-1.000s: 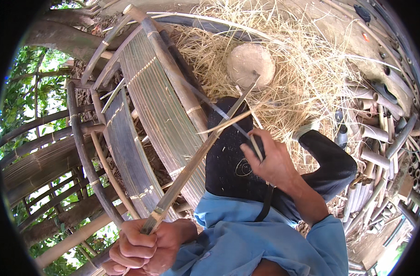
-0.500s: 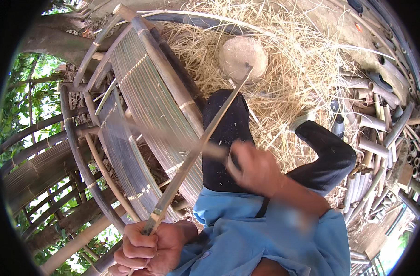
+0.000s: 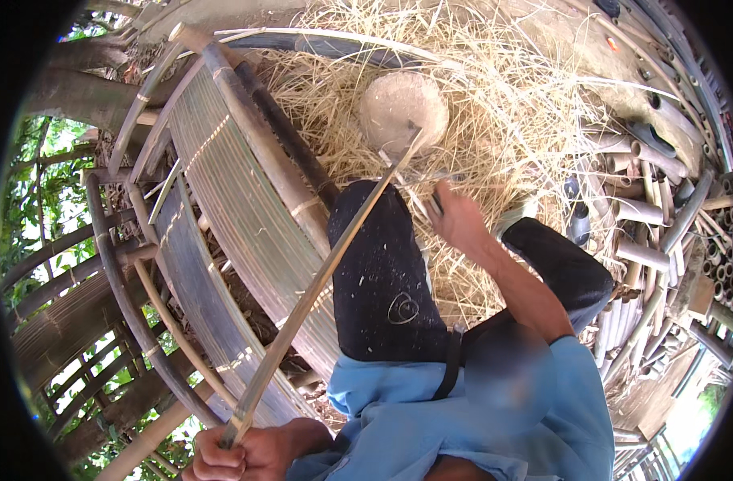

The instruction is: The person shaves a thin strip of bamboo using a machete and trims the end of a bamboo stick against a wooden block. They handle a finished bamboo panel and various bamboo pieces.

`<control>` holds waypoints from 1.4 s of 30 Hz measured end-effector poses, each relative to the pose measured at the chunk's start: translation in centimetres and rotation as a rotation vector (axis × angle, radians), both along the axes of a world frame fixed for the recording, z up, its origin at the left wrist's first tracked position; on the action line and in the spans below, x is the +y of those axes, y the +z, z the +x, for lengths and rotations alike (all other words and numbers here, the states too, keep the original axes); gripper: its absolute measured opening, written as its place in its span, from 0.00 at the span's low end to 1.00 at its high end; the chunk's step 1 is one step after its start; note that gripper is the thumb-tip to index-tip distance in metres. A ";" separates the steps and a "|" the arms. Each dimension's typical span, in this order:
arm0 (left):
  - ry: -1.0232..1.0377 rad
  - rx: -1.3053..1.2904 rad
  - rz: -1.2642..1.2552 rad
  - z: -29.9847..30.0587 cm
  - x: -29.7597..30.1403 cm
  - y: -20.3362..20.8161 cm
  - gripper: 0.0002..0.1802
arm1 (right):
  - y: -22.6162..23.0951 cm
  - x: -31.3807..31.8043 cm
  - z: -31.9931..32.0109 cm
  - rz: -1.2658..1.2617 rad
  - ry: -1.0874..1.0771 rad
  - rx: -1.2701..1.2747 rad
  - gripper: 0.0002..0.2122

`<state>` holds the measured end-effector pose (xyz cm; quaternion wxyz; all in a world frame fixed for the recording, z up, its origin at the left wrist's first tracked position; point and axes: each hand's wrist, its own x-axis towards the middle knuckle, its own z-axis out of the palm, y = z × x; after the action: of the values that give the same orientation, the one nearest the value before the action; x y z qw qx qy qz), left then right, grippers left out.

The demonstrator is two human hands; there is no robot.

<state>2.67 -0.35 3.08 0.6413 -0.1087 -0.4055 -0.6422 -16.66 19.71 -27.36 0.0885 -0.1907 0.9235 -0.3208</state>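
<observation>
My left hand (image 3: 238,455), at the lower left, is closed round the near end of a long bamboo strip (image 3: 306,301). The strip slants up across my thigh, and its far tip lies on a round, pale block (image 3: 402,104). Beside the strip's far part, above the gap between my legs, my right hand (image 3: 463,220) is wrapped round the dark handle of a knife (image 3: 438,202). The knife's blade is blurred and hard to make out against the straw.
A slatted bamboo bench (image 3: 246,184) runs along my left side. Loose straw shavings (image 3: 511,104) surround the block. Cut bamboo tubes (image 3: 643,212) are piled at the right. A dark bottle-like thing (image 3: 579,224) stands near my right knee.
My right hand has swung forward along the strip, away from my body, with the knife. The strip is still in my left hand. The whole view has shifted slightly.
</observation>
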 end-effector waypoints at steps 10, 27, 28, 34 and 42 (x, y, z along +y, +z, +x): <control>0.480 -0.233 -0.098 1.2 -3.8 -0.3 0.22 | -6.3 0.0 -4.3 -0.148 0.037 -0.101 0.12; 0.463 -0.284 -0.125 2.7 -6.2 0.7 0.21 | -15.0 8.1 -3.8 0.145 -0.169 -0.270 0.17; 0.503 -0.314 -0.117 2.2 -5.7 0.8 0.21 | -14.4 7.5 -3.6 0.168 -0.161 -0.251 0.17; 0.315 -0.174 -0.225 -2.8 -2.1 1.9 0.15 | 0.6 1.8 -1.0 -0.008 -0.076 -0.277 0.15; 0.264 -0.179 -0.318 -1.5 -1.3 1.5 0.11 | 19.7 -3.1 10.9 -0.327 0.390 0.235 0.16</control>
<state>1.15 -1.68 4.59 0.6562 -0.0970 -0.5677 -0.4876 -5.80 16.57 -7.69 0.0088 -0.4127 0.8092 -0.4181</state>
